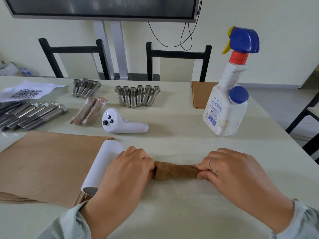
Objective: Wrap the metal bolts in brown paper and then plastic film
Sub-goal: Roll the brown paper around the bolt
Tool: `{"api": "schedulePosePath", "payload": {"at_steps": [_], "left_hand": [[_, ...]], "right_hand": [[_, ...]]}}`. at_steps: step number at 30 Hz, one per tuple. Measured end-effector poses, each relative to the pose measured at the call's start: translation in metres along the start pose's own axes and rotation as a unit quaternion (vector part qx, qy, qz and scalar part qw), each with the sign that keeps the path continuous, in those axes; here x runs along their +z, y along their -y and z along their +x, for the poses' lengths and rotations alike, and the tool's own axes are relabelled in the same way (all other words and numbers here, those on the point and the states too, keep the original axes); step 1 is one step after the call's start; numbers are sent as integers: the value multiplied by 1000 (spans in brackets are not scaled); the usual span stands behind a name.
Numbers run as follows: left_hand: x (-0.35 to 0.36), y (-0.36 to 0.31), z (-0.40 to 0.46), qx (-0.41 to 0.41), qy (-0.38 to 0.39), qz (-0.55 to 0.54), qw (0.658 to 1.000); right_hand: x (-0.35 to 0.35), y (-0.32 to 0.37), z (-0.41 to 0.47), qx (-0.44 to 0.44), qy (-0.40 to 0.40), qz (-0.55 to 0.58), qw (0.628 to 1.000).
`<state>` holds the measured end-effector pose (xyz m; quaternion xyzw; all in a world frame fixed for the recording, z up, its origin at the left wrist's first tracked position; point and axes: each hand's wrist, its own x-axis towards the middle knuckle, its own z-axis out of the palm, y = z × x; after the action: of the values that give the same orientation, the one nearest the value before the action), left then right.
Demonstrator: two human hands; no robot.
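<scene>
Bundle: paper-wrapped bolt (176, 171) lies crosswise on the table (181, 121), near front edge, between both hands.
Left hand (127, 167): fingers curled round the bundle's left end, gripping it.
Right hand (229, 167): fingers pinch the bundle's right end; ring on one finger.
Film roll (101, 167): white, just left of left hand, lying on brown paper sheets (43, 163); its near end is partly hidden by the left wrist.
Bare bolts: row of six (137, 96) mid-table; row of four (86, 87) further left; larger ones (31, 115) at far left.
Finished wraps (88, 110): two, film-covered, beside a white controller (120, 124).
Spray bottle (227, 94): right side, blue trigger head, barcode; label text too small to read. Partly hides a second paper stack (201, 94).
Writing: QR sheet (25, 93) far left; "560" on controller.
</scene>
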<state>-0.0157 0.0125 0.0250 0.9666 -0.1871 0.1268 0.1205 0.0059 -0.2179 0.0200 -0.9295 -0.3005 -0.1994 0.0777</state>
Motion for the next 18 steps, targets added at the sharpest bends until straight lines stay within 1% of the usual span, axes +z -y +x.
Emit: {"api": "schedulePosePath", "payload": {"at_steps": [2, 4, 8, 11, 15, 18], "left_hand": [[-1, -1, -1, 6, 44, 18, 999], [5, 8, -3, 3, 34, 8, 999], [4, 22, 2, -40, 44, -10, 998], [1, 34, 10, -53, 46, -4, 997], [-3, 39, 21, -54, 92, -1, 994], [-2, 39, 24, -51, 86, 2, 995]], "right_hand": [[-1, 0, 0, -2, 0, -3, 1000], [-1, 1, 1, -1, 0, -3, 1000], [-1, 1, 1, 6, -2, -4, 1000], [-2, 2, 1, 7, -2, -6, 1000], [-3, 2, 2, 5, 2, -6, 1000], [-2, 2, 1, 6, 3, -6, 1000]]}}
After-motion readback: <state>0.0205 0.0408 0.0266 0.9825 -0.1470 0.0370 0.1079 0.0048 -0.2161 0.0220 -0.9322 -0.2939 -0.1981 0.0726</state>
